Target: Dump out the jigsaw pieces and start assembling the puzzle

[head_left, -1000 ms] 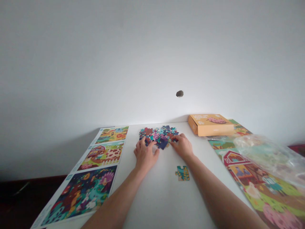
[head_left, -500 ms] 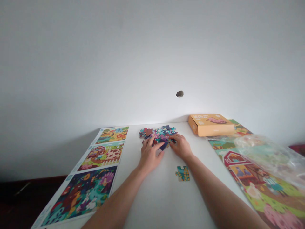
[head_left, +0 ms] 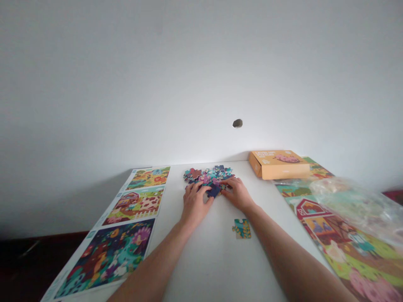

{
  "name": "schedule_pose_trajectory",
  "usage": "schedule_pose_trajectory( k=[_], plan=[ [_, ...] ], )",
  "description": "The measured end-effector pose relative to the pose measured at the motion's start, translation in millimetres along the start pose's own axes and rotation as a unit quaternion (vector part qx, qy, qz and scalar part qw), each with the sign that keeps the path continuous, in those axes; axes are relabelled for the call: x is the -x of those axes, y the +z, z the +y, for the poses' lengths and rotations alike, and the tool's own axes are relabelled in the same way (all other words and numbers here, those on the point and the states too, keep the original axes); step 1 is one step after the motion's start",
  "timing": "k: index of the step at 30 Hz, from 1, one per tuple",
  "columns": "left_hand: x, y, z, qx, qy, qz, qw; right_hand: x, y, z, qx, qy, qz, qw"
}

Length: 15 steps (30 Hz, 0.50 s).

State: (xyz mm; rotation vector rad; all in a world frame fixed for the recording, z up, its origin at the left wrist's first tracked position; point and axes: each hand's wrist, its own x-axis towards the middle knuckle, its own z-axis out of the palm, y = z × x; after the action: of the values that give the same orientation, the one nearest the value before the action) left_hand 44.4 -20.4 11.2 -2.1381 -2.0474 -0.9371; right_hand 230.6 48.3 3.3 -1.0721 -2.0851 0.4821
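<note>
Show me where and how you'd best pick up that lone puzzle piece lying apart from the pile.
I'd probably pinch the lone puzzle piece by its tabbed left side and its right side, coming from above and slightly left. It lies flat on the white table, so its underside looks hard to reach, and the right forearm passes close by its right side.

Matt puzzle pieces (head_left: 208,179); glossy plastic wrapping (head_left: 355,205)
</note>
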Motion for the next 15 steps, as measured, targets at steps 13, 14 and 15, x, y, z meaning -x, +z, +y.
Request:
schedule_pose_trajectory(
  k=[13, 14, 15],
  plan=[
    [2.5, -1.4, 5.1, -0.027, -0.020, 0.002, 0.999, -2.1, -1.7, -1.3, -0.138, 0.131, 0.114, 0.975],
    [2.7, -1.3, 5.1, -0.029, -0.020, 0.002, 0.999, -2.0, -2.4, 0.1, -0.149, 0.148, 0.126, 0.970],
    [2.9, -1.3, 5.1, -0.031, -0.021, 0.002, 0.999, -2.1, -3.1, 1.6, -0.160, 0.163, 0.139, 0.964]
  ],
)
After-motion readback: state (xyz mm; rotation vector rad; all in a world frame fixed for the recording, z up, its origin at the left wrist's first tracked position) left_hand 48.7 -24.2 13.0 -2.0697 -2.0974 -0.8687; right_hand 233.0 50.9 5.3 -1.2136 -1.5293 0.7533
